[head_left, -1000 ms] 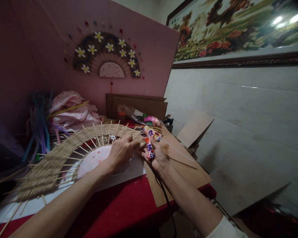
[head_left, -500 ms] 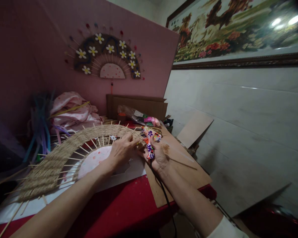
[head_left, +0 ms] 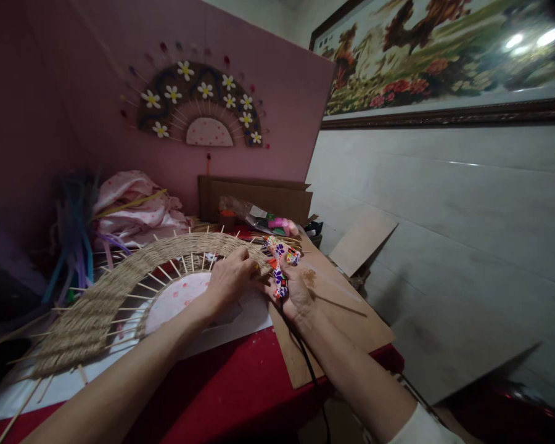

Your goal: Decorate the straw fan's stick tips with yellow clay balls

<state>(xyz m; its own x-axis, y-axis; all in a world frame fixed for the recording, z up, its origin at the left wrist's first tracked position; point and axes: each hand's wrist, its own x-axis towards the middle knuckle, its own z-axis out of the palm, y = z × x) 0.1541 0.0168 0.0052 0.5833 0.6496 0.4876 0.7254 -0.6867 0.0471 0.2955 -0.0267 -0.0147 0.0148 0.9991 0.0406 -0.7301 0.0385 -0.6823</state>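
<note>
My right hand (head_left: 296, 295) is closed around a hot glue gun (head_left: 280, 270) with a bright flower pattern and an orange part at its front. Its black cord runs down past my wrist. A large half-round fan (head_left: 134, 271), woven of tan cord over thin wooden sticks, lies on the table with a pale pink dotted centre (head_left: 178, 296). My left hand (head_left: 231, 277) reaches over its right end, fingers pinched together close to the glue gun's front. What those fingertips hold is hidden, though a small yellowish bit shows beside them.
A brown board (head_left: 342, 327) lies under the glue gun on the red tablecloth (head_left: 213, 382). Pink dotted cloth (head_left: 134, 209) and blue ribbons (head_left: 76, 228) are piled at the back left. Behind the fan are plastic packets (head_left: 259, 216) and cardboard (head_left: 254, 194). A flowered fan (head_left: 198, 86) hangs above.
My left hand has shifted very slightly at the fan's right end. The right hand keeps the glue gun in nearly the same place.
</note>
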